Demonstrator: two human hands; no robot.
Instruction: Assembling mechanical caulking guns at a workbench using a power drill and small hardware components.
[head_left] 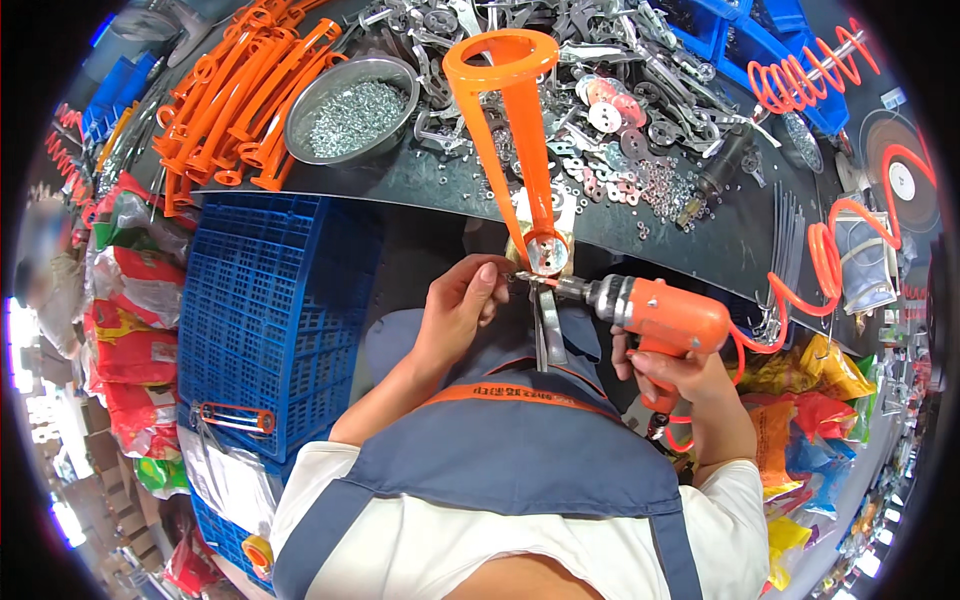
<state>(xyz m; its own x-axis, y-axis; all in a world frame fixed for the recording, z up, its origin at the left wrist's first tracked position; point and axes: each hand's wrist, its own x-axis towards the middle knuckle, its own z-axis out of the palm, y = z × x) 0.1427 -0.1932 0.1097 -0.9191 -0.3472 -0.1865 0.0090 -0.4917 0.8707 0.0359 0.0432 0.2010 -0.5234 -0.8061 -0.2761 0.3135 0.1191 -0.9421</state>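
Note:
My right hand point(680, 375) is wrapped round the handle of an orange air drill point(675, 315), which lies nearly level with its bit pointing left. My left hand point(465, 305) is closed, thumb and forefinger pinched beside the bit's tip; what they hold is too small to make out. Just beyond the tip stands an orange metal frame point(535, 140), with a large ring at its upper end and a small round socket at its lower end. That lower end rests at a metal holder point(548, 330) by the bench's front edge.
Left on the dark bench point(420, 180) are stacked orange frames point(235, 100) and a metal bowl point(350, 110) of small fasteners. Loose metal parts point(640, 130) cover the middle. A coiled orange hose point(825, 260) hangs right; blue crates point(250, 320) stand left below the bench.

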